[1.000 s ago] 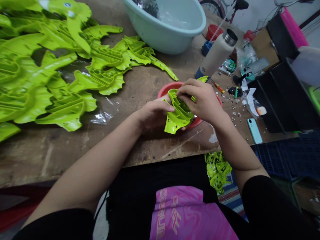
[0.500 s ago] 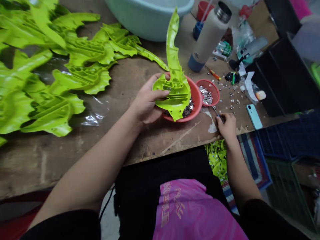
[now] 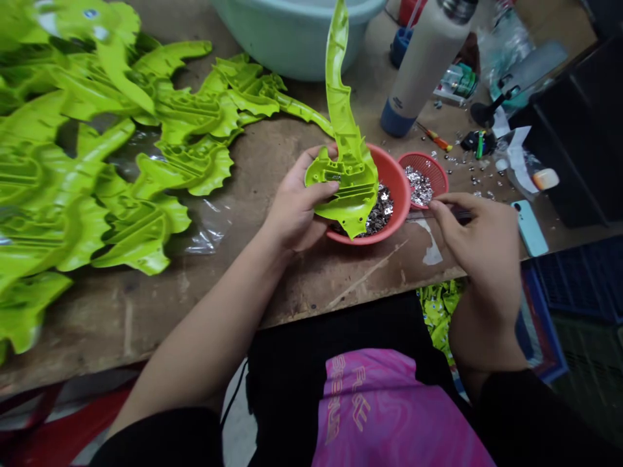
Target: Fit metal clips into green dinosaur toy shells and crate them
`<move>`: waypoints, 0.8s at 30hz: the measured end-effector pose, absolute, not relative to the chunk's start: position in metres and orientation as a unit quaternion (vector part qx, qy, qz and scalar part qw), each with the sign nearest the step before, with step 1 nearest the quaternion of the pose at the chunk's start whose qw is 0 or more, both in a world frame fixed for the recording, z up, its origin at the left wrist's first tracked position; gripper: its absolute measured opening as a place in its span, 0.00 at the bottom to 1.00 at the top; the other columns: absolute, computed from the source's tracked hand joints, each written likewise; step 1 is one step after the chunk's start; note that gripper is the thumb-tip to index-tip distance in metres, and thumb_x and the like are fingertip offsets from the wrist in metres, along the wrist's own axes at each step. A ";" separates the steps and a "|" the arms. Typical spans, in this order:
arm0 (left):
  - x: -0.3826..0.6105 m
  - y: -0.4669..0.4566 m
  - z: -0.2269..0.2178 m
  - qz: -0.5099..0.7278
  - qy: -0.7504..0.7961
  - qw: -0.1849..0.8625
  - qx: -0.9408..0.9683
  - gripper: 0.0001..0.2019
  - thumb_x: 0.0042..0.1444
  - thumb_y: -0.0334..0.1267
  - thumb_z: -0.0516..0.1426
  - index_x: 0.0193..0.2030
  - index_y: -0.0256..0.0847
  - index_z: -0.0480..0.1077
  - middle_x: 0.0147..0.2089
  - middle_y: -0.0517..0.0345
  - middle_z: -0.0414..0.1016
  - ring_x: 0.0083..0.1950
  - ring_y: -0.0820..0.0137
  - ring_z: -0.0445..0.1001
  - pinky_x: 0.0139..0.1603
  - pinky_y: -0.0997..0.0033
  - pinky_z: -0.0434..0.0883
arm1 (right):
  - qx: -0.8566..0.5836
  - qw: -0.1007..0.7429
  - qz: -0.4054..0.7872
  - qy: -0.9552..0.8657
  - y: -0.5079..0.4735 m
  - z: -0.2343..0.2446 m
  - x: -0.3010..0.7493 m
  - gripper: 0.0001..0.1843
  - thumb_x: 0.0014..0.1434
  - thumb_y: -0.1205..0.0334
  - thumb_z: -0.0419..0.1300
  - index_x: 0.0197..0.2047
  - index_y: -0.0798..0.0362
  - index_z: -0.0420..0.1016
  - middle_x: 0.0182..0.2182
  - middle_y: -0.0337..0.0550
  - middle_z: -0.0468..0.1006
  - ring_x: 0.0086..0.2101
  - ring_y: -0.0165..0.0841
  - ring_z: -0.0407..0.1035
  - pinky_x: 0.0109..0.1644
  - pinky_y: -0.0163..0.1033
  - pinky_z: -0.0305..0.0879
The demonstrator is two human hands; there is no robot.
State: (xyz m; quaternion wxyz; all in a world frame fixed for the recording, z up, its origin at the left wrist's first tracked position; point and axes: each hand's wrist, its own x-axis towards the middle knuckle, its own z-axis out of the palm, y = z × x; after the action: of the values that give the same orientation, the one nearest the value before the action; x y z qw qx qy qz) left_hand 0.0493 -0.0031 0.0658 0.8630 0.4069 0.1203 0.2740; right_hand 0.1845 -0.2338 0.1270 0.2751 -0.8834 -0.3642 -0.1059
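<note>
Red basket, right hand now closer

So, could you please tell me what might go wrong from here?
The green part, held by the left hand at the red bowl, might slip onto the metal pieces there. The right hand, close to the small basket, could nudge it and spill its contents. The phone lies near the edge of the table, beside that hand, so a stray knock might send it off.
</note>
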 end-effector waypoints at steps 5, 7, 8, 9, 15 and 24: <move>0.048 -0.004 0.067 0.280 0.129 0.862 0.403 0.25 0.49 0.31 0.72 0.52 0.46 0.71 0.60 0.52 0.83 0.74 0.43 0.77 0.69 0.46 0.83 | -0.851 0.377 -0.130 -0.343 -0.230 0.159 0.188 0.05 0.61 0.54 0.77 0.37 0.44 0.92 0.30 0.41 0.88 0.31 0.38 0.80 0.35 0.45 0.70; 0.047 -0.004 0.067 0.274 0.126 0.862 0.407 0.25 0.49 0.32 0.72 0.53 0.46 0.71 0.61 0.52 0.83 0.74 0.43 0.77 0.68 0.47 0.83 | -0.786 0.480 -0.076 -0.382 -0.212 0.150 0.189 0.03 0.62 0.56 0.77 0.39 0.44 0.92 0.32 0.40 0.88 0.33 0.37 0.81 0.38 0.44 0.75; 0.046 -0.005 0.067 0.273 0.122 0.862 0.409 0.26 0.49 0.33 0.73 0.53 0.46 0.71 0.61 0.52 0.83 0.74 0.43 0.77 0.67 0.48 0.84 | -0.750 0.529 -0.029 -0.396 -0.200 0.140 0.188 0.04 0.62 0.55 0.77 0.39 0.45 0.92 0.33 0.39 0.88 0.33 0.36 0.81 0.40 0.44 0.76; 0.046 -0.006 0.067 0.273 0.118 0.862 0.411 0.26 0.49 0.34 0.74 0.54 0.47 0.71 0.61 0.53 0.83 0.74 0.44 0.77 0.66 0.48 0.84 | -0.722 0.564 0.020 -0.401 -0.187 0.129 0.188 0.07 0.63 0.53 0.77 0.38 0.46 0.91 0.32 0.39 0.87 0.33 0.35 0.80 0.40 0.44 0.77; 0.043 -0.013 0.072 0.281 0.100 0.857 0.419 0.30 0.49 0.42 0.78 0.55 0.48 0.71 0.60 0.53 0.82 0.75 0.42 0.77 0.64 0.51 0.84 | -0.700 0.598 0.138 -0.365 -0.133 0.075 0.185 0.25 0.58 0.32 0.75 0.39 0.46 0.86 0.32 0.38 0.82 0.35 0.36 0.78 0.39 0.43 0.77; 0.051 -0.020 0.066 0.331 0.113 0.825 0.444 0.29 0.50 0.48 0.80 0.50 0.44 0.71 0.62 0.47 0.80 0.78 0.40 0.71 0.71 0.48 0.80 | -0.742 0.522 0.163 -0.389 -0.145 0.082 0.204 0.35 0.50 0.30 0.79 0.43 0.45 0.71 0.28 0.30 0.76 0.26 0.29 0.69 0.29 0.36 0.64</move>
State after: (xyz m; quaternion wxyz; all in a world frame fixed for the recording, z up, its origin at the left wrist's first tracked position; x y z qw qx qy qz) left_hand 0.0508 -0.0196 0.0665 0.8249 0.4442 0.1127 0.3308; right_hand 0.2042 -0.1447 0.0824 0.5221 -0.7416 -0.3886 0.1627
